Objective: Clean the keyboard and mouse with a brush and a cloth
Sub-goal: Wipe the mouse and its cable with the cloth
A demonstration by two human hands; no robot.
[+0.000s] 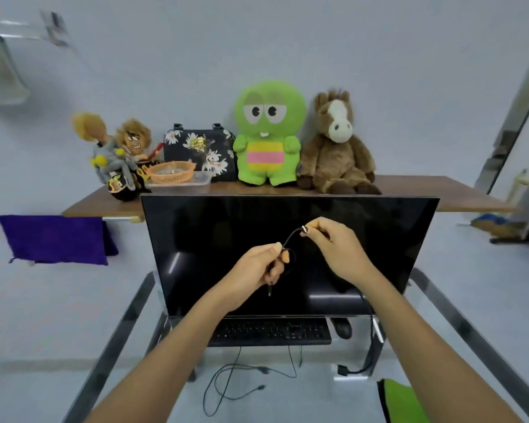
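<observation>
1. In front of the dark monitor (287, 254), both hands are raised and share one thin black cable (290, 236). The left hand (257, 267) has its fingers curled round a gathered loop of it, with a short plug end hanging below the fist. The right hand (327, 242) pinches the cable near a pale band, a little higher and to the right.

2. The short stretch of cable between the hands runs up and to the right, from the left hand's thumb to the right hand's fingertips.

3. The keyboard (272, 331) lies flat below both hands, at the foot of the monitor, on the glass table (129, 315). Its long axis runs left to right across the person.

4. The mouse (342, 328) looks to be the dark shape just beside the keyboard's right end; it is partly hidden, so I cannot be certain. It lies nearer the right arm.

5. Neither hand touches keyboard or mouse; both are well apart from them and busy.

6. A purple cloth (55, 239) hangs on a rail far to the left, nearer the left hand. No brush can be made out.

7. Judgement: cleaning has not yet begun, and the cable must be put down to free a hand.
</observation>
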